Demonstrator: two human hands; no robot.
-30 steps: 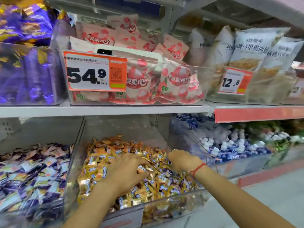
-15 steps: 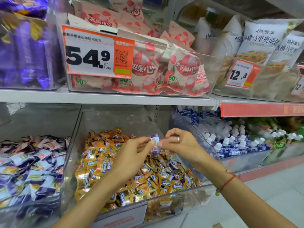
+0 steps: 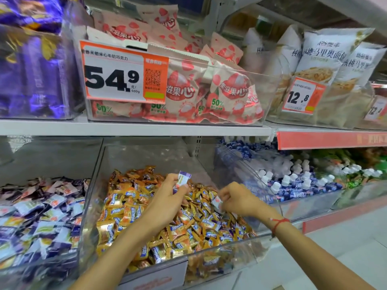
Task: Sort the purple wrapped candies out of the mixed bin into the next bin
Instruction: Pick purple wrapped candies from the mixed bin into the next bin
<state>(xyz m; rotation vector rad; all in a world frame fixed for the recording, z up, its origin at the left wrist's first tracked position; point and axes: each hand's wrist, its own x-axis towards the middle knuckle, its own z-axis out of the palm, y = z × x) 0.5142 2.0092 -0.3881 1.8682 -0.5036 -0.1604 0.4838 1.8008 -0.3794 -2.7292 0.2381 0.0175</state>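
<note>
Clear plastic walls bound the middle mixed bin (image 3: 100, 185), heaped with orange-and-gold wrapped candies (image 3: 129, 212); its back half stands bare above the heap, and its left wall is shared with the neighbouring clear bin (image 3: 83, 237) of purple-and-white wrapped candies (image 3: 41, 222). The left hand (image 3: 167, 201) hovers over the heap, fingertips pinching a small purple-and-white wrapped candy (image 3: 183, 178) that sticks up above them. The right hand (image 3: 238, 200), near the right wall, pinches what looks like another pale wrapped piece (image 3: 216, 202), though blur hides its colour. A red string bracelet (image 3: 279, 222) circles that wrist.
</note>
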